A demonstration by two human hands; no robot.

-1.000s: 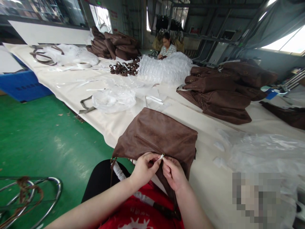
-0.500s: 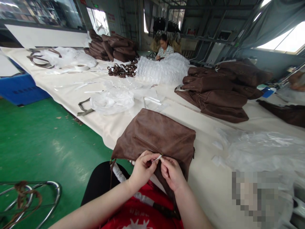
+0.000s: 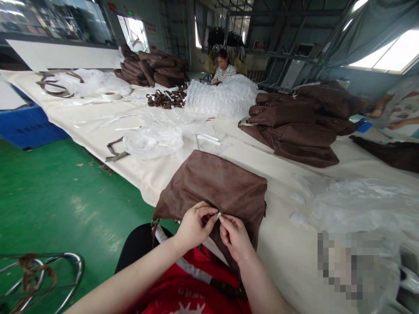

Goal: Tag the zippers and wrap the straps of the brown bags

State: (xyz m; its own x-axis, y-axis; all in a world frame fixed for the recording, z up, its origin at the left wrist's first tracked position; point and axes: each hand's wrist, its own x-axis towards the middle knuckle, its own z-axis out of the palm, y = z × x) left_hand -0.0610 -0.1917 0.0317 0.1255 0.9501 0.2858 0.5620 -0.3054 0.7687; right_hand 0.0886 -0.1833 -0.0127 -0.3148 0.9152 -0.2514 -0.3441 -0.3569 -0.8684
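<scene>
A brown leather-like bag (image 3: 225, 176) lies flat at the table's near edge, its zipper running across the front. At the zipper's right end, a small white strip (image 3: 219, 215) is pinched between both hands, next to the metal zipper pull. My left hand (image 3: 196, 224) is closed, thumb and forefinger on the strip from the left. From the right, my right hand (image 3: 235, 235) pinches it with fingers curled. Fingertips hide most of the strip and the pull. A strap wrapped in white material (image 3: 193, 269) hangs over my lap.
Brown bags are piled at the right (image 3: 294, 126) and far back (image 3: 152, 67). Clear plastic (image 3: 356, 205) lies at the right, a plastic bag (image 3: 153, 139) ahead. One person (image 3: 225, 72) sits behind a plastic stack (image 3: 222, 96); another person's arms (image 3: 397, 113) show far right. A metal frame (image 3: 77, 266) stands lower left.
Less of the white strip sticks out between my fingertips, which have drawn closer together. My hands stay at the same spot on the bag. The far-right person's arms have come further into view.
</scene>
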